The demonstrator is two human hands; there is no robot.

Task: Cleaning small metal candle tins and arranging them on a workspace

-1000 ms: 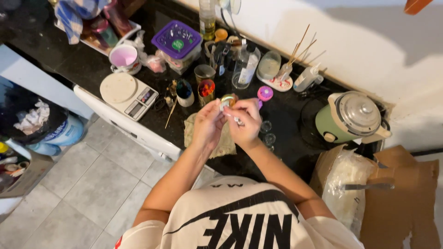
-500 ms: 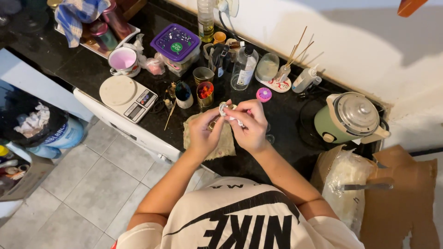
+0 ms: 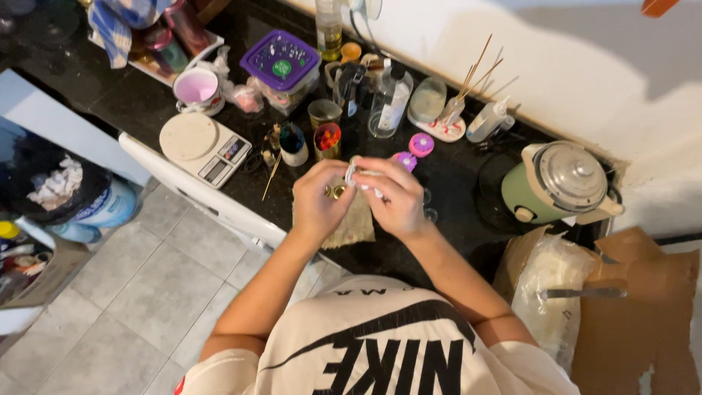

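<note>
My left hand [image 3: 319, 202] is closed around a small gold-coloured metal piece [image 3: 337, 192] above a beige cloth [image 3: 356, 225] on the dark counter. My right hand [image 3: 397, 196] pinches a small whitish item [image 3: 352, 172] close against the left hand's fingers. What that item is cannot be made out. Both hands meet over the counter's front part, just before two small pink lids [image 3: 420, 145].
A kitchen scale [image 3: 205, 144] lies at the left, with a pink cup [image 3: 197, 88] and a purple-lidded box [image 3: 283, 64] behind it. Small jars, bottles and a reed diffuser [image 3: 459, 102] crowd the back. A green pot [image 3: 559, 183] stands at the right, a cardboard box [image 3: 629, 307] below it.
Both hands have shifted slightly toward me and stay joined on the small items. The view has tilted a little; nothing on the counter has moved.
</note>
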